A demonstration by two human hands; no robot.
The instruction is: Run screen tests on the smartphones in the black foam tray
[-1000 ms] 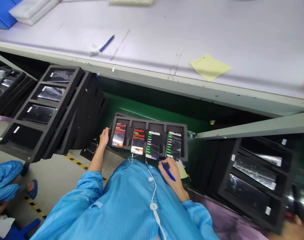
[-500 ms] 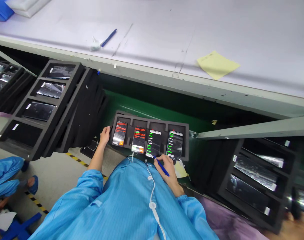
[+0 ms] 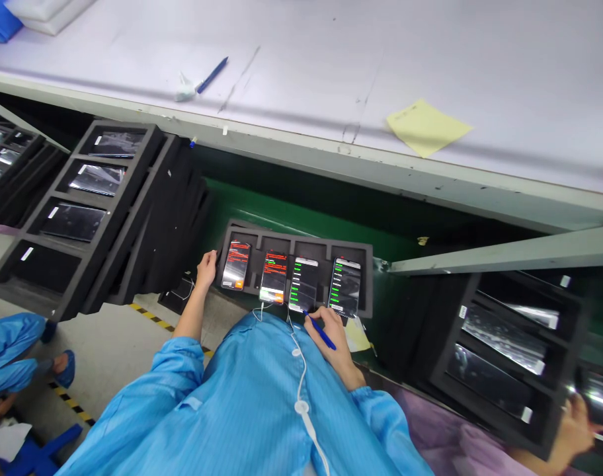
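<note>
Head; right hand [image 3: 338,338] pinches pen [image 3: 324,334]

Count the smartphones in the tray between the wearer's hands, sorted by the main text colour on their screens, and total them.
Mostly red text: 2, the leftmost smartphone and second smartphone
Green and white text: 2, the third smartphone and rightmost smartphone
Total: 4 in the black foam tray

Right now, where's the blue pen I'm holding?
In the head view, the blue pen is below and just right of centre, in your right hand, its tip by the lower edge of the third phone from the left in the dark tray.
</note>
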